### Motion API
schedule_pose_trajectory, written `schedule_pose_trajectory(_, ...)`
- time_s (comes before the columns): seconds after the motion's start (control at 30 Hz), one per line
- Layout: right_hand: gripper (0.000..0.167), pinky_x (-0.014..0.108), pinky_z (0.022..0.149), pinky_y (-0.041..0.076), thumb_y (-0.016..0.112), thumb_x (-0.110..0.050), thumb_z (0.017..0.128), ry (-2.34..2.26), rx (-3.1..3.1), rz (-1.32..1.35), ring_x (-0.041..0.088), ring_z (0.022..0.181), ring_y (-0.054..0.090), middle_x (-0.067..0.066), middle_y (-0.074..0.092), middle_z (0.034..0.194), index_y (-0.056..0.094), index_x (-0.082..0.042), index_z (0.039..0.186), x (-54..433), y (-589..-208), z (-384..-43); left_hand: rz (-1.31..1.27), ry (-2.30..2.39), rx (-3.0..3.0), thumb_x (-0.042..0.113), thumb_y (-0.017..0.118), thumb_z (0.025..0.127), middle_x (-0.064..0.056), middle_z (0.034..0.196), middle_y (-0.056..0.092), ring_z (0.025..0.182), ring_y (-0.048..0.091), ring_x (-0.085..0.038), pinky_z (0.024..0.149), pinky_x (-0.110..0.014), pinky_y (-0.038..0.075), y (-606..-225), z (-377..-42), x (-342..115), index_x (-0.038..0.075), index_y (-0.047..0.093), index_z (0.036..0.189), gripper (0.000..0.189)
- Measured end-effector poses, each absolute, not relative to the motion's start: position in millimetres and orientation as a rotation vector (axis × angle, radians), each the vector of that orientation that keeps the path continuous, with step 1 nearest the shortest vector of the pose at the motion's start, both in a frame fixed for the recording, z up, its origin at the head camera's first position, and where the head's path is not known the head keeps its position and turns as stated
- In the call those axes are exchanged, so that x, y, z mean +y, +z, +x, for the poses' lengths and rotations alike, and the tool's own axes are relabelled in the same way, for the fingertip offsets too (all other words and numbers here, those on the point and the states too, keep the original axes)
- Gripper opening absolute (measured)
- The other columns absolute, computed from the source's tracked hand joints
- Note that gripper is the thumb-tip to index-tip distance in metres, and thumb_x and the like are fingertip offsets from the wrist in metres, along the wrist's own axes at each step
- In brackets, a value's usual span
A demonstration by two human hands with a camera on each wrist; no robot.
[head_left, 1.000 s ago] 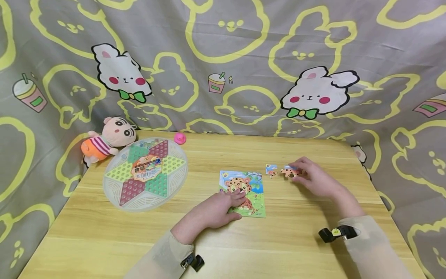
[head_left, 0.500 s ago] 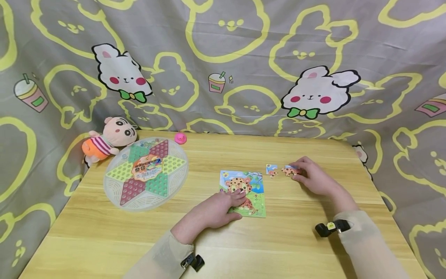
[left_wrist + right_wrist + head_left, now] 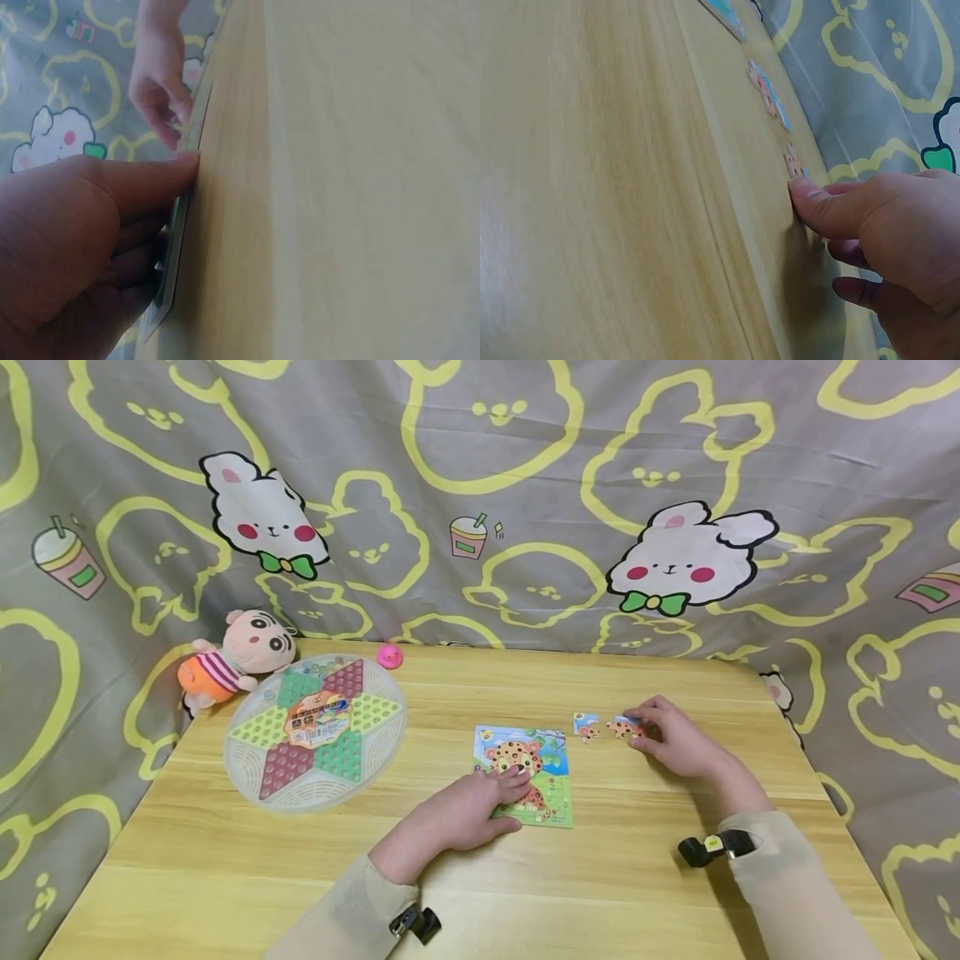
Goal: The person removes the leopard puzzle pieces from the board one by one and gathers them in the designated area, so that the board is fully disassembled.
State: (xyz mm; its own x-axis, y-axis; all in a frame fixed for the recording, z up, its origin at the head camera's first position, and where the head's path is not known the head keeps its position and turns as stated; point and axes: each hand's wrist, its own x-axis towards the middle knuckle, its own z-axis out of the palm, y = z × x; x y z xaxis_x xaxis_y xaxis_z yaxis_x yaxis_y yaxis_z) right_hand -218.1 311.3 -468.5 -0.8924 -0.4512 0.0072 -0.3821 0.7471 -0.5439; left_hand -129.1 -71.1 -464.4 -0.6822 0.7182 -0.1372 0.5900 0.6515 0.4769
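A square jigsaw puzzle (image 3: 555, 789) with a spotted leopard cub picture lies flat on the table. My left hand (image 3: 468, 810) rests on its lower left part, fingers laid over the cub's body; the left wrist view has the thumb (image 3: 161, 180) along the puzzle's edge. To the right, my right hand (image 3: 678, 743) pinches a loose spotted puzzle piece (image 3: 624, 727) between thumb and fingers, low at the tabletop. The fingers hide part of that piece. Just left of it lies a second loose piece (image 3: 585, 724), blue with a spotted patch, also in the right wrist view.
On the left of the wooden table (image 3: 225, 877) lies a round Chinese checkers board (image 3: 243, 768). A plush doll (image 3: 225, 664) leans behind it, and a pink rubber duck (image 3: 389, 656) sits near the back edge. A grey patterned curtain (image 3: 540, 585) hangs behind the table.
My right hand has turned the pinched piece slightly, so it lies straighter, and the right forearm has shifted a little left. The left hand stays on the puzzle.
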Motion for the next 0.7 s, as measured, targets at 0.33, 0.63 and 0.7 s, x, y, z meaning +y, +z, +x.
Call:
schedule_pose_trajectory(0.33, 0.048, 0.050, 0.090, 0.051, 0.079, -0.009, 0.097, -0.873, 2.861, -0.799, 0.033, 0.105, 0.057, 0.018, 0.053, 0.129, 0.063, 0.003, 0.141, 278.2, -455.4, -209.8, 1.120, 0.437, 2.591, 0.037, 0.067, 0.105, -0.002, 0.166, 0.040, 0.154, 0.034, -0.024, 0.124, -0.045, 0.031, -458.2, -128.8, -68.9, 0.011, 0.052, 0.157, 0.059)
schedule_pose_trajectory(0.63, 0.043, 0.051, 0.096, 0.056, 0.078, -0.012, 0.098, -0.856, 2.747, -0.949, 0.030, 0.111, 0.065, 0.012, 0.061, 0.128, 0.066, 0.000, 0.137, 230.3, -444.5, -205.1, 1.200, 0.349, 2.614, 0.041, 0.065, 0.106, -0.004, 0.166, 0.041, 0.155, 0.034, -0.023, 0.125, -0.041, 0.031, -451.5, -128.6, -58.0, 0.010, 0.052, 0.157, 0.061)
schedule_pose_trajectory(0.7, 0.043, 0.048, 0.095, 0.057, 0.078, -0.012, 0.098, -0.845, 2.723, -0.969, 0.028, 0.110, 0.065, 0.010, 0.062, 0.128, 0.067, -0.001, 0.138, 222.0, -443.8, -204.8, 1.224, 0.354, 2.614, 0.042, 0.064, 0.106, -0.003, 0.166, 0.041, 0.155, 0.034, -0.023, 0.124, -0.042, 0.032, -450.1, -129.1, -53.4, 0.010, 0.052, 0.157, 0.061)
